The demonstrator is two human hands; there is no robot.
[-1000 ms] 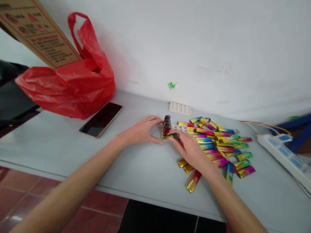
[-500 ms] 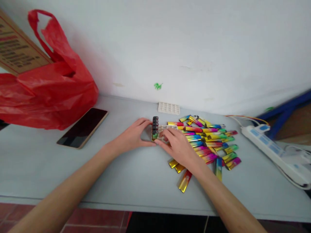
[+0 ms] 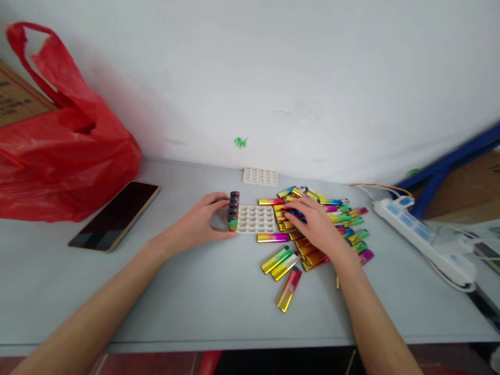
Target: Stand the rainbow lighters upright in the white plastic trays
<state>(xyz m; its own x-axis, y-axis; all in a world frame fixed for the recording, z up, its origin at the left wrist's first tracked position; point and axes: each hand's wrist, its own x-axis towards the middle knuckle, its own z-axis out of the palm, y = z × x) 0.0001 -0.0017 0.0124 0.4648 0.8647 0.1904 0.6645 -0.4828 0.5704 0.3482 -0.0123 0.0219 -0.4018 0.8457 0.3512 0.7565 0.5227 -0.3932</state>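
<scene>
A white tray with rows of round holes (image 3: 257,219) lies on the grey table. Several lighters with black tops (image 3: 233,211) stand upright in its leftmost column. My left hand (image 3: 199,223) is beside that column, thumb and fingers spread around its left end. Right of the tray lies a pile of shiny multicoloured lighters (image 3: 308,250). Over the pile is my right hand (image 3: 314,221), fingers curved down on the lighters; whether it grips one is hard to see. A purple-and-yellow lighter (image 3: 272,238) lies just below the tray.
A second white tray (image 3: 260,177) rests by the wall. At the left are a dark phone (image 3: 115,215), a red plastic bag (image 3: 70,156) and a cardboard box (image 3: 19,96). A white power strip (image 3: 425,239) with cables lies at the right.
My right hand has moved right, from the tray to the lighter pile, uncovering the tray's holes. My left hand stays by the column of lighters. The camera view has shifted slightly.
</scene>
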